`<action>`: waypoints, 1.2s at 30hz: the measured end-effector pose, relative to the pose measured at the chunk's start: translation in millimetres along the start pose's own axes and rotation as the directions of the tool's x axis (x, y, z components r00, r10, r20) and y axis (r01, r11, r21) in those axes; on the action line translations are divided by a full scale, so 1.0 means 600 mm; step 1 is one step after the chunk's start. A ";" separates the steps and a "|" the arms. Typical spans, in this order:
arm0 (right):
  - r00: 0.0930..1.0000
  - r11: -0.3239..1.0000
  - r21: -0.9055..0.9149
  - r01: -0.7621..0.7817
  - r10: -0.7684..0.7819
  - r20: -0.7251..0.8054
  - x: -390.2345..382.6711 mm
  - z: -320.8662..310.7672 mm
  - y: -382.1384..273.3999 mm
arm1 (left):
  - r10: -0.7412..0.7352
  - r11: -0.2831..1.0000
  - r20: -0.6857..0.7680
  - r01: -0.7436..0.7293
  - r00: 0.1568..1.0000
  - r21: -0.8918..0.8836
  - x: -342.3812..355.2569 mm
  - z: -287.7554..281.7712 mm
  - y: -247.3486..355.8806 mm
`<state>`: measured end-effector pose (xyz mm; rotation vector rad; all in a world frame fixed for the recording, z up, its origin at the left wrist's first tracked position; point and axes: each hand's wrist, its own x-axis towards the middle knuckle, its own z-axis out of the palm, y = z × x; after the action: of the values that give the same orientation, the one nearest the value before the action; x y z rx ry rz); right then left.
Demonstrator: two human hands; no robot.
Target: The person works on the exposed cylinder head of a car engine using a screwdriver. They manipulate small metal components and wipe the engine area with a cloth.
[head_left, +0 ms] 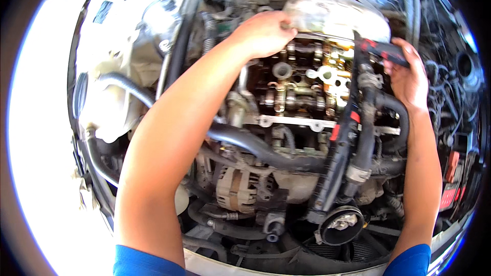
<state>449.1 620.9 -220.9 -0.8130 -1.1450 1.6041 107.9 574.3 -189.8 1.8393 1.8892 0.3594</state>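
Note:
I look down into a car's engine bay with the cylinder head [299, 89] uncovered, its camshaft parts and valve gear showing. My left hand [263, 33] reaches over the engine and grips the near left edge of a pale metal cover [332, 13] lifted above the head. My right hand [409, 74] is closed around a black part with red marks [383, 51] at the top of a long black wiring rail [342, 138] that runs down the engine's right side. Both forearms come in from the lower edge, with blue sleeves.
A thick black hose [255, 145] crosses in front of the head. An alternator [238, 189] and a pulley [341, 224] sit low at the front. A white reservoir [110, 97] stands at the left, and hoses and wiring crowd the right side.

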 end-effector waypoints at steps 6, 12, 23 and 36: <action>0.997 0.990 -0.123 0.074 -0.077 -0.019 0.015 -0.017 -0.045 | 0.139 0.941 -0.380 -0.241 0.914 -0.238 -0.012 0.010 -0.003; 0.959 0.849 -0.488 0.203 -0.072 0.273 0.036 0.143 -0.093 | 0.489 0.794 -0.656 -0.605 0.575 0.062 -0.023 0.003 0.014; 0.865 0.175 -0.985 -0.002 0.494 0.086 0.042 0.286 -0.008 | -0.071 0.783 -0.672 -0.376 0.737 -0.495 -0.017 -0.013 0.000; 0.675 0.042 -0.878 -0.477 0.658 -0.335 0.092 0.333 0.091 | -0.142 0.790 -0.629 -0.295 0.764 -0.537 -0.009 -0.014 -0.012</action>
<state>235.3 609.2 -204.7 -2.2392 -2.1365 1.4637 97.0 569.4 -185.4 1.4131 1.7434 1.6231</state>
